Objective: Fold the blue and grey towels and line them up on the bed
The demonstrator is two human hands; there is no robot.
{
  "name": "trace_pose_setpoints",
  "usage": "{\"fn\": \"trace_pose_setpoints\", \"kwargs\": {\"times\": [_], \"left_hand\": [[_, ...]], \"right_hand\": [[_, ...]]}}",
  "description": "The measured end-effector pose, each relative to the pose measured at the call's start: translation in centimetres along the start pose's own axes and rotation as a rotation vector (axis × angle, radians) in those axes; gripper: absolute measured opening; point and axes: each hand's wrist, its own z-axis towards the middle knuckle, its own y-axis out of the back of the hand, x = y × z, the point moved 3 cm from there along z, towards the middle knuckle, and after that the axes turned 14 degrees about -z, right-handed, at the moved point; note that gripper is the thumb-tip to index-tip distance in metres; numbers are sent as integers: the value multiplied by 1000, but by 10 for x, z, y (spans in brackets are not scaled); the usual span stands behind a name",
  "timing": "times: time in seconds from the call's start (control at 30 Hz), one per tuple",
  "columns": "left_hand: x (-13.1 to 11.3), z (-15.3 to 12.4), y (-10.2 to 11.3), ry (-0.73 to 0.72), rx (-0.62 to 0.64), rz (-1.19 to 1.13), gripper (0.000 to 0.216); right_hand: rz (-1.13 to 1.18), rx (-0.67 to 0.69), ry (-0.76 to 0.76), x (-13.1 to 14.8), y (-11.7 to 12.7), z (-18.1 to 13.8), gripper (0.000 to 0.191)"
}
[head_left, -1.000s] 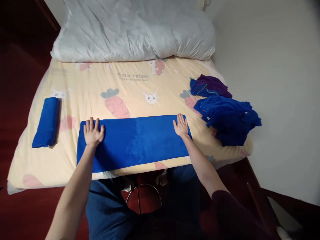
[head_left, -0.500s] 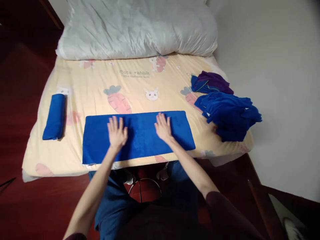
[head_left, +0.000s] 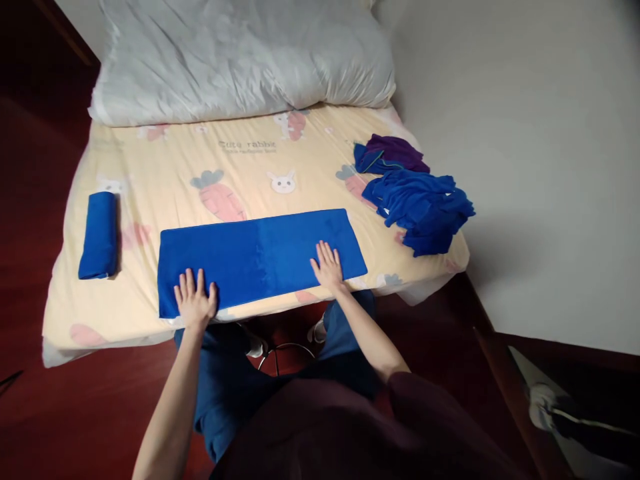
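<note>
A blue towel [head_left: 250,260], folded into a long flat strip, lies along the front edge of the bed. My left hand [head_left: 197,300] rests on its left part near the front edge, fingers spread. On the right part, my right hand [head_left: 328,268] lies flat with its fingers stretched out. Neither hand grips anything. To the left, apart from the strip, sits a rolled or tightly folded blue towel [head_left: 99,235].
The bed sheet [head_left: 300,160] is yellow with carrots and rabbits. On the right lies a crumpled heap of blue cloths [head_left: 425,207], with a purple cloth [head_left: 400,152] behind it. A grey-white quilt [head_left: 240,60] lies across the back. A wall [head_left: 525,167] borders the right side.
My left hand has slid left and toward me over the towel. My right hand has moved to the towel's near right part. The view has shifted a little to the right.
</note>
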Motion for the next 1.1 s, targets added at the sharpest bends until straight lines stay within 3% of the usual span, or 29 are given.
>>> {"fn": "trace_pose_setpoints", "kwargs": {"times": [0.13, 0.23, 0.5, 0.6, 0.67, 0.73, 0.83, 0.9, 0.97, 1.1], "left_hand": [[33, -11, 27, 58, -107, 22, 69], [48, -14, 32, 75, -130, 5, 72], [55, -3, 34, 152, -37, -7, 73], [33, -23, 44, 155, -72, -50, 74], [8, -63, 46, 138, -147, -130, 73], [-20, -118, 32, 188, -145, -306, 68], [-55, -200, -9, 455, 4, -750, 43], [-77, -228, -37, 535, 218, -960, 27], [-93, -228, -52, 558, 290, -1074, 24], [-120, -180, -74, 843, 173, -1530, 23]], "right_hand": [[-56, -25, -102, -78, -4, -24, 66], [-82, -28, -149, -112, -8, -33, 68], [-78, 48, -209, -123, -2, -27, 68], [-51, -4, -257, -109, 10, -50, 68], [-3, -138, -287, -91, 19, -87, 66], [83, -254, -314, -72, 23, -134, 61], [221, -348, -325, -52, 23, -196, 53], [282, -395, -352, -49, 23, -217, 49], [312, -425, -369, -49, 24, -221, 46], [332, -413, -333, -52, 22, -208, 44]]}}
